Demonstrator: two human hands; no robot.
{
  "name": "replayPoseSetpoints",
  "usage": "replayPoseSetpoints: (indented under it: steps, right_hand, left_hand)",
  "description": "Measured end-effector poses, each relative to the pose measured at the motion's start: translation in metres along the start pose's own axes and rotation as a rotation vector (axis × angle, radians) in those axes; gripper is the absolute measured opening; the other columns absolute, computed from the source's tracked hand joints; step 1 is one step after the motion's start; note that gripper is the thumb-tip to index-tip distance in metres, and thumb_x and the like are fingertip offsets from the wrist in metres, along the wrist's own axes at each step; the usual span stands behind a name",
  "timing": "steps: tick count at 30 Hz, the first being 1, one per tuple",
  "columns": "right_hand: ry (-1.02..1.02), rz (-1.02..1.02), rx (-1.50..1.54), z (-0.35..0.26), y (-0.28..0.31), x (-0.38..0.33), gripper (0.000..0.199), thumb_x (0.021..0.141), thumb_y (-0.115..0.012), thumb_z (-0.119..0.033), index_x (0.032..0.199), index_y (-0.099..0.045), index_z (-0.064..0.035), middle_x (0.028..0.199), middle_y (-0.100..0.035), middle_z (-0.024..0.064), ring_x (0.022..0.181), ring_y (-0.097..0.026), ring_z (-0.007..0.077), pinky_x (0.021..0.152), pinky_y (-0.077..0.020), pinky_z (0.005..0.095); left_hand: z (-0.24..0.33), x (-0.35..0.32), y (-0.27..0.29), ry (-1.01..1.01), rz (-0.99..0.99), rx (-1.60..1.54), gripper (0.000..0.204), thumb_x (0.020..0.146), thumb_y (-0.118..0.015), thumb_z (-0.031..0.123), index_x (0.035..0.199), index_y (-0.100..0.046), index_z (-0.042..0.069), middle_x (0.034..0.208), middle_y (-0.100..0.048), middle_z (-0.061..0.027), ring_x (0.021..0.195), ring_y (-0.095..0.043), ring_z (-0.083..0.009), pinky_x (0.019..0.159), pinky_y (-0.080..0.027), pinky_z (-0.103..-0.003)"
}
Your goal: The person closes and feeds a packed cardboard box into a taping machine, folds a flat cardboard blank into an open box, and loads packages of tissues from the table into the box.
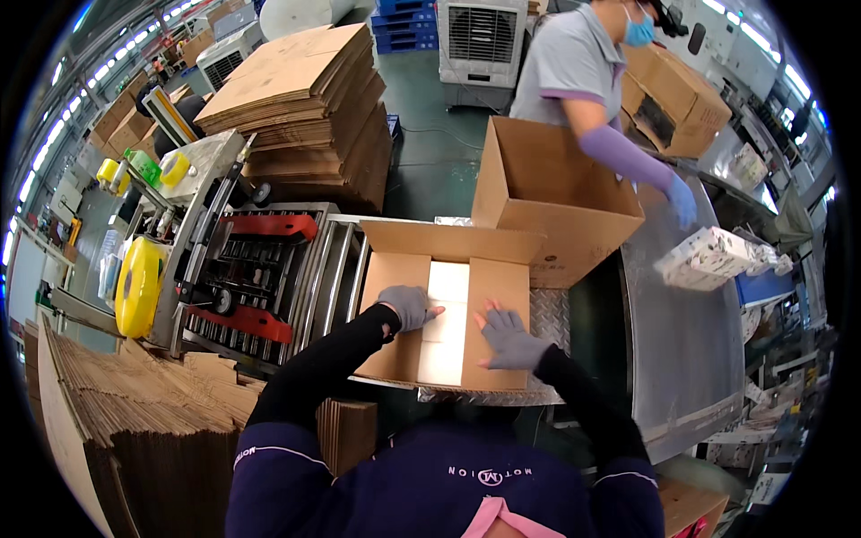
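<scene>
A brown cardboard carton (498,368) sits in front of me, its two side flaps folded inward and its far flap standing up. Through the gap between the side flaps, white boxes (446,314) show in a row. My left hand (408,308), in a grey glove with bare fingertips, rests on the left flap with its thumb reaching toward the gap. On the right flap lies my right hand (511,339), gloved the same way, fingers spread. Neither hand holds anything.
To the left is a roller conveyor and taping machine (260,269) with yellow tape rolls. Flat cardboard stacks (305,99) stand beyond it and at lower left. A tall open carton (556,215) stands ahead, where a co-worker (574,72) reaches over the metal table (682,332) beside white packages.
</scene>
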State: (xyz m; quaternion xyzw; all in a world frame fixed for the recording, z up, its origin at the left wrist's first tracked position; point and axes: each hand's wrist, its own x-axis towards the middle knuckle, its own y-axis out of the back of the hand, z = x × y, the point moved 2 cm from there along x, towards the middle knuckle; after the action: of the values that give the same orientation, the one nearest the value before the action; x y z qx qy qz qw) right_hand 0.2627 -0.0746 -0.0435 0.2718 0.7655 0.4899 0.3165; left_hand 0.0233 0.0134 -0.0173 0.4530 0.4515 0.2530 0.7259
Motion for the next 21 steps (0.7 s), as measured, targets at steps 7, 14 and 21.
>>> replayPoseSetpoints:
  steps: [7,14,21]
  right_hand:
    - [0.067,-0.644,0.069,-0.013,0.079,0.044,0.102,0.076,-0.05,-0.074,0.145,-0.028,-0.0013,0.149,-0.023,0.0287,0.14,-0.022,0.0417,0.109,-0.0221,0.0548]
    - [-0.277,0.214,-0.287,0.009,-0.015,0.012,0.093,0.085,-0.049,-0.061,0.144,-0.022,0.0053,0.15,-0.02,0.0277,0.14,-0.018,0.0406,0.11,-0.0163,0.0578]
    - [-0.38,1.154,0.23,0.009,-0.013,-0.005,0.088,0.089,-0.056,-0.044,0.144,-0.012,0.0094,0.145,-0.026,0.0308,0.136,-0.025,0.0439,0.112,-0.0199,0.0474]
  left_hand:
    - [-0.021,0.018,-0.005,-0.047,-0.163,-0.124,0.074,0.09,-0.033,0.065,0.099,-0.07,0.001,0.098,-0.068,-0.0217,0.101,-0.062,-0.0376,0.089,-0.046,-0.042]
    - [-0.007,0.008,0.121,0.133,1.156,0.065,0.037,0.09,-0.052,0.04,0.1,-0.054,0.005,0.072,-0.055,-0.0106,0.076,-0.057,-0.0298,0.069,-0.043,-0.045]
    - [-0.038,-0.051,-0.07,0.574,0.728,0.105,0.049,0.089,-0.048,0.037,0.136,-0.049,0.022,0.138,-0.04,-0.0237,0.122,-0.037,-0.0439,0.106,-0.023,-0.055]
